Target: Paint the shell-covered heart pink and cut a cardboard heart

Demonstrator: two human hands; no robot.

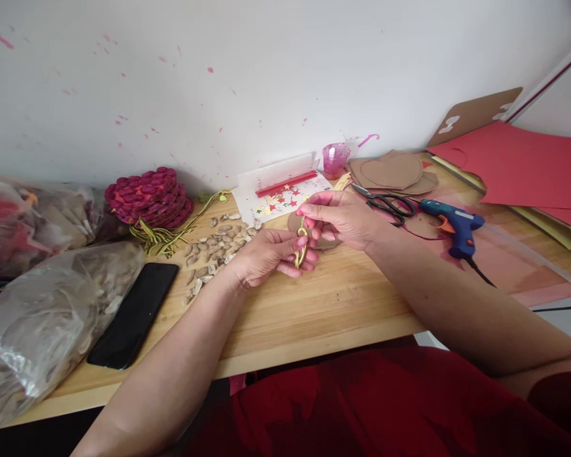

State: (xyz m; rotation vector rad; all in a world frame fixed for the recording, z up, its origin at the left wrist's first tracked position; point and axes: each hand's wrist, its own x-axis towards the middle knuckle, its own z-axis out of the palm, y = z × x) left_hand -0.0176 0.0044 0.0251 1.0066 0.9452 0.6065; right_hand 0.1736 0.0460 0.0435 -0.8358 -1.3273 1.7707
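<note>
A yellow-green cord (302,249), bundled into a small loop, hangs between my hands above the wooden table. The fingers of my left hand (269,255) are closed round the loop. Just above it, my right hand (345,219) pinches the cord's upper end between thumb and forefinger. Behind my fingers lies a piece of cardboard (330,241), mostly covered by my hands. Peanut shells (214,247) are spread to the left of my left hand. Beyond the hands, a white sheet (247,195) carries small star stickers (290,197) and a red strip (285,184).
Left: a pink-purple stack (147,197) with cords, plastic bags (52,317) and a black phone (136,314). Right: black scissors (385,202), a blue glue gun (459,225), cardboard shapes (385,172) and red sheets (533,168). A pink-stained cup (335,160) stands against the wall.
</note>
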